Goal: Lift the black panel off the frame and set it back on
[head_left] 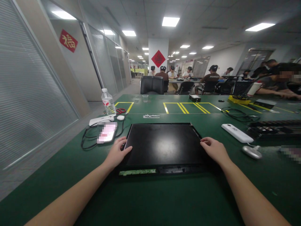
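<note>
A black flat display panel (162, 142) lies on the green table (150, 194) in front of me, with a green circuit strip (137, 172) along its near edge. My left hand (117, 153) grips the panel's left edge, thumb on top and fingers curled round it. My right hand (213, 149) holds the right edge, fingers curled over the side.
Left of the panel lie a phone (107, 132), a white power strip (101, 120), a black cable, a water bottle (108, 102) and red scissors (120, 110). To the right lie a white device (237, 132), a silver mouse (252, 152) and cables. Several people sit at tables behind.
</note>
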`<action>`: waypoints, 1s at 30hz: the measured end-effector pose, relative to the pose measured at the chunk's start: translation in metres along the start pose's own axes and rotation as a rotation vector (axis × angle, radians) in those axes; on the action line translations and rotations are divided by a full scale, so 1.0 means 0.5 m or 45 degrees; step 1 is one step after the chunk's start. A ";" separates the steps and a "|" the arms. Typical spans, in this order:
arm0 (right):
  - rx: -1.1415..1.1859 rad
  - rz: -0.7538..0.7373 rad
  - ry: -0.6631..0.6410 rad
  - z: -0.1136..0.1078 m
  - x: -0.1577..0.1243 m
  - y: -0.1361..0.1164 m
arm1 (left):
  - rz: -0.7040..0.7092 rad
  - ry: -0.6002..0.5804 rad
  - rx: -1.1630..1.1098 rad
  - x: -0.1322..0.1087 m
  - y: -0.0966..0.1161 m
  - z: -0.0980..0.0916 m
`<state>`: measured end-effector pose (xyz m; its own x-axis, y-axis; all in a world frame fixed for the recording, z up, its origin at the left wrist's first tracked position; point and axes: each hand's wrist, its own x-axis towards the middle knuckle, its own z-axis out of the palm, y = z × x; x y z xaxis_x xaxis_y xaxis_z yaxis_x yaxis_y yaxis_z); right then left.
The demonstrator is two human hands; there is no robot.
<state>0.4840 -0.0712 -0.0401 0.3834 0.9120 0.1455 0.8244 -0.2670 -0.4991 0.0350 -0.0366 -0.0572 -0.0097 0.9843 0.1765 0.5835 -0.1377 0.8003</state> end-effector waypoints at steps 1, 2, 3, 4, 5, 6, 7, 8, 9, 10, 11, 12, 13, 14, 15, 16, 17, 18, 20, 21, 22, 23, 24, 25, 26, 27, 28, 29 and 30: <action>-0.002 -0.011 0.009 0.001 0.000 0.000 | 0.007 0.006 0.015 0.000 -0.002 0.001; -0.003 -0.023 0.016 0.001 0.000 0.001 | 0.012 0.008 0.026 0.000 -0.003 0.002; -0.004 -0.032 0.023 0.002 -0.001 0.001 | 0.013 0.010 0.035 0.000 -0.003 0.002; -0.003 -0.038 0.029 0.003 -0.001 0.002 | 0.012 0.010 0.042 0.000 -0.003 0.002; 0.000 -0.040 0.031 0.004 -0.001 0.003 | 0.010 0.011 0.047 0.000 -0.002 0.002; 0.000 -0.038 0.030 0.004 -0.001 0.003 | 0.008 0.012 0.052 0.000 -0.001 0.002; -0.003 -0.035 0.030 0.005 0.000 0.004 | 0.008 0.015 0.060 -0.001 0.000 0.001; -0.009 -0.033 0.031 0.005 0.000 0.004 | 0.012 0.018 0.068 -0.001 0.001 0.001; -0.014 -0.031 0.030 0.006 0.000 0.005 | 0.016 0.019 0.076 -0.001 0.001 0.001; -0.019 -0.030 0.026 0.006 0.001 0.005 | 0.021 0.019 0.080 -0.001 0.001 0.001; -0.021 -0.028 0.022 0.006 0.001 0.006 | 0.024 0.021 0.083 -0.001 0.001 0.001; -0.021 -0.027 0.019 0.006 0.001 0.006 | 0.027 0.021 0.083 -0.001 0.000 0.001; -0.022 -0.025 0.020 0.006 0.002 0.007 | 0.030 0.021 0.081 -0.001 -0.001 0.001; -0.025 -0.024 0.022 0.006 0.002 0.007 | 0.031 0.021 0.081 0.000 -0.002 0.001; -0.030 -0.026 0.024 0.005 0.002 0.007 | 0.032 0.020 0.083 0.000 -0.003 0.001; -0.037 -0.027 0.027 0.005 0.002 0.006 | 0.032 0.017 0.086 0.001 -0.004 0.001; -0.046 -0.029 0.029 0.004 0.002 0.006 | 0.032 0.012 0.090 0.001 -0.005 0.002; -0.055 -0.031 0.030 0.004 0.002 0.005 | 0.032 0.007 0.094 0.002 -0.006 0.002; -0.069 -0.040 0.025 0.003 0.002 0.004 | 0.037 0.005 0.104 0.003 -0.008 0.002; -0.074 -0.044 0.020 0.002 0.002 0.003 | 0.041 0.004 0.110 0.003 -0.009 0.002; -0.078 -0.046 0.014 0.002 0.002 0.003 | 0.043 0.003 0.118 0.003 -0.011 0.002; -0.082 -0.049 0.010 0.002 0.003 0.004 | 0.042 0.003 0.126 0.004 -0.012 0.002; -0.084 -0.052 0.007 0.002 0.003 0.004 | 0.040 0.002 0.134 0.004 -0.013 0.002; -0.085 -0.055 0.010 0.002 0.003 0.005 | 0.038 0.001 0.140 0.004 -0.013 0.002; -0.085 -0.056 0.013 0.002 0.004 0.006 | 0.037 0.001 0.144 0.004 -0.014 0.002; -0.081 -0.055 0.016 0.002 0.004 0.007 | 0.038 0.003 0.146 0.004 -0.015 0.002; -0.075 -0.051 0.016 0.002 0.004 0.007 | 0.041 0.006 0.148 0.004 -0.015 0.001; -0.067 -0.044 0.013 0.002 0.004 0.008 | 0.045 0.007 0.150 0.004 -0.016 0.001; -0.060 -0.035 0.008 0.002 0.005 0.008 | 0.048 0.007 0.152 0.003 -0.016 0.000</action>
<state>0.4880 -0.0699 -0.0426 0.3625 0.9174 0.1639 0.8534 -0.2561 -0.4541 0.0305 -0.0339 -0.0634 0.0097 0.9779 0.2087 0.6759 -0.1602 0.7194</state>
